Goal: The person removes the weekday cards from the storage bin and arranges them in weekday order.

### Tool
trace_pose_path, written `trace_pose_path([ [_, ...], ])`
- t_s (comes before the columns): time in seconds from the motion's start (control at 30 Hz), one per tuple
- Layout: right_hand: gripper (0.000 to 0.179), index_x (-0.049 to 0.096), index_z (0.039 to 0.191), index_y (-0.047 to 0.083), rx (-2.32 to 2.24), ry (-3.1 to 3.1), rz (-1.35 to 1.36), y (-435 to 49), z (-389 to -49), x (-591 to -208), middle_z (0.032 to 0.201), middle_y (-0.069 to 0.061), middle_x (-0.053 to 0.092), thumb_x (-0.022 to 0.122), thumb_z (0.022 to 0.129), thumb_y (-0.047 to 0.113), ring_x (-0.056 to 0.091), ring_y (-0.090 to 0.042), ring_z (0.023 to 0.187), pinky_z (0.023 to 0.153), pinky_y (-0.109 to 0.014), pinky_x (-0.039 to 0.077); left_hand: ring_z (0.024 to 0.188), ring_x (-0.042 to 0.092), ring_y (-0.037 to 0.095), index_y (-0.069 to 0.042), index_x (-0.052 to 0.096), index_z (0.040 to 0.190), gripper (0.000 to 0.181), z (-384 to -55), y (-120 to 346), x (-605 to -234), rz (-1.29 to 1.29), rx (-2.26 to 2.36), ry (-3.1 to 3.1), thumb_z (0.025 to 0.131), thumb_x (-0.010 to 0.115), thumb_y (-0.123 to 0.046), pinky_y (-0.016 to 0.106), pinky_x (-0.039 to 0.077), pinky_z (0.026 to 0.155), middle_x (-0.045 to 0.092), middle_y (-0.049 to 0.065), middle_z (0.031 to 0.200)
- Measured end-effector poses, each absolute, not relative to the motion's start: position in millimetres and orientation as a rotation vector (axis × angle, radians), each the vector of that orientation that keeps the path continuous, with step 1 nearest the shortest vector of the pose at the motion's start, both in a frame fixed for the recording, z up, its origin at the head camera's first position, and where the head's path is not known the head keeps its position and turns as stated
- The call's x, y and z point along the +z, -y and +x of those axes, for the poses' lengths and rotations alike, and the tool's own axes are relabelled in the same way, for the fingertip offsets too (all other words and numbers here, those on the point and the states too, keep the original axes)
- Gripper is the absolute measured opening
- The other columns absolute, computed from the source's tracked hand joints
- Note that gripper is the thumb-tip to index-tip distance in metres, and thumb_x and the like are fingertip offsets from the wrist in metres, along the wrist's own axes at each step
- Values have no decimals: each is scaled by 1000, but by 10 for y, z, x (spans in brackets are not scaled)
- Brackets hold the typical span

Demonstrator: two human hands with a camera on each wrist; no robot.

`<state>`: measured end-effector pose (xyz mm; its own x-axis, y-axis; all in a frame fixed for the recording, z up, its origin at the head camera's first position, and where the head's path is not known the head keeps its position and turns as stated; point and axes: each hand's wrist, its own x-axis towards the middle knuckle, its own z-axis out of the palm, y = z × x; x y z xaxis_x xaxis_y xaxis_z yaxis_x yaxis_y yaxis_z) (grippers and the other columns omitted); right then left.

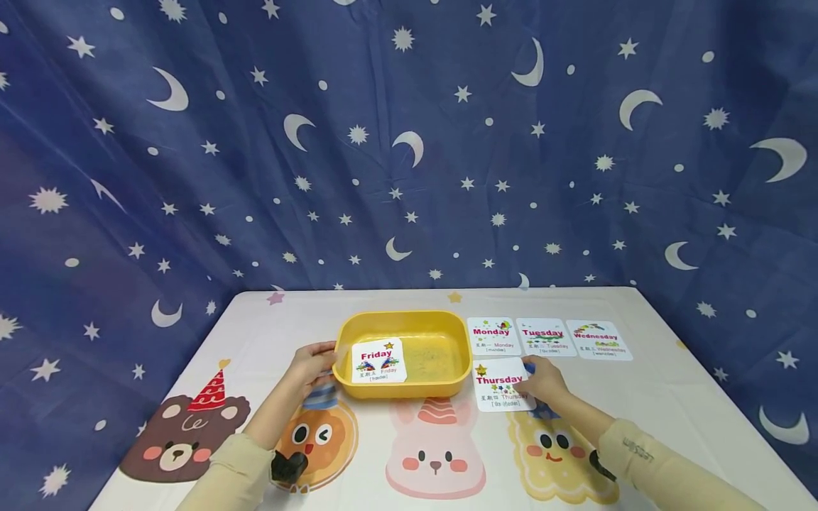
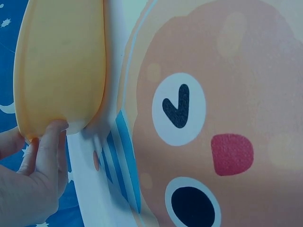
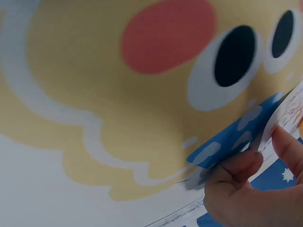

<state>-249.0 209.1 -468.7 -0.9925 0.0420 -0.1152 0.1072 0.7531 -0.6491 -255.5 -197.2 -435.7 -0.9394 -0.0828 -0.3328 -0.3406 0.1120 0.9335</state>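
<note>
At its left end, a yellow plastic tub (image 1: 401,390) is gripped by my left hand (image 1: 313,363); in the left wrist view the fingers and thumb pinch the tub's rim (image 2: 61,66). A white "Friday" card (image 1: 378,370) lies inside the tub on the left side. My right hand (image 1: 543,381) pinches the right edge of the "Thursday" card (image 1: 501,394), just right of the tub. In the right wrist view, thumb and fingers hold that card (image 3: 289,108) tilted off the table. Behind it, "Monday" (image 1: 494,344), "Tuesday" (image 1: 547,343) and "Wednesday" (image 1: 599,341) cards lie in a row.
The white tablecloth (image 1: 287,316) carries printed cartoon faces, among them a bear (image 1: 182,443) and a pink rabbit (image 1: 436,461). A dark blue curtain (image 1: 409,213) with stars and moons hangs behind the table and along both sides.
</note>
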Motion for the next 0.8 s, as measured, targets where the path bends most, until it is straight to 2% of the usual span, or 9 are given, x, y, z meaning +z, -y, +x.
trace_pose_path([
  [0.1,62,45,126,-12,-1040,-2854,120,-2095,-2492,-4670,121,-34,52,74,73,4,50,-48,110,95,-58,44,79,63,13,9,42,135,41,-2547,1978,-4360,-423,1928,-2182,95,48,-2,25,59,66,49,26,129],
  [0.33,63,43,129,-8,-979,-2868,112,-2100,-2489,-4675,123,-34,51,74,75,5,54,-40,99,85,-50,48,83,64,16,9,42,135,41,-2526,1987,-4353,-425,1933,-2181,96,47,-2,27,60,68,50,27,128],
  [0.5,61,45,126,-10,-978,-2877,71,-2105,-2495,-4685,121,-34,52,74,75,4,54,-41,102,87,-50,48,85,64,17,9,42,134,40,-2529,1985,-4357,-433,1931,-2182,96,47,-2,27,60,69,51,27,127],
  [0.57,59,47,123,-10,-995,-2889,56,-2114,-2500,-4689,117,-34,54,75,73,5,55,-40,99,86,-48,48,86,64,18,9,42,135,41,-2532,1980,-4353,-430,1927,-2186,96,47,-2,27,60,69,51,27,127],
  [0.7,57,49,118,-11,-1067,-2878,51,-2136,-2507,-4691,98,-27,56,77,71,4,53,-32,84,73,-37,46,87,64,19,9,42,135,41,-2539,1970,-4347,-426,1924,-2195,96,47,-2,27,60,69,49,27,129],
  [0.8,58,49,119,-11,-1075,-2852,56,-2155,-2513,-4686,97,-26,56,77,70,4,52,-30,83,71,-36,44,86,63,18,9,41,135,41,-2541,1964,-4353,-428,1923,-2194,96,47,-2,27,60,69,48,27,130],
])
